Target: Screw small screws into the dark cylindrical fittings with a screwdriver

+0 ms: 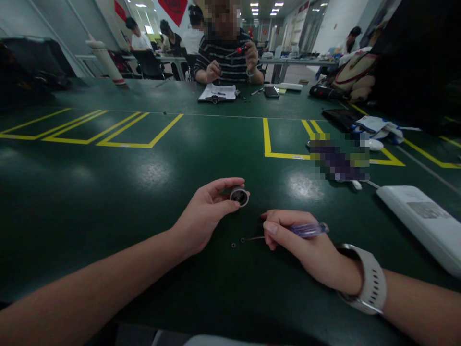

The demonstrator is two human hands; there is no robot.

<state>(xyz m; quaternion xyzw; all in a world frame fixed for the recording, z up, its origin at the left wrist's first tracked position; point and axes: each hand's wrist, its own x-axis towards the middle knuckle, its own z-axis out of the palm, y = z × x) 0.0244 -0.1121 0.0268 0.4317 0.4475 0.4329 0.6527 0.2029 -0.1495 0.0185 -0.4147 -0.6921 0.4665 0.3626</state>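
Note:
Between thumb and fingers, my left hand (207, 211) grips a small round metal housing (239, 196), its hollow side facing me. My right hand (295, 240) is closed around a screwdriver (309, 230) with a clear purple handle. The thin shaft points left, and its tip meets a small dark ring-shaped part (242, 240) on the table. A second small ring-shaped part (233, 245) lies just to the left of it. Both small parts sit below the housing and are too small to name exactly.
The green table (201, 158) carries yellow tape outlines. To the right lie a white device (425, 221) with a cable and a blurred-out phone-like object (338, 158). Across the table a person (228, 53) holds a red-handled tool above a clipboard (218, 93); a phone (271, 92) lies nearby.

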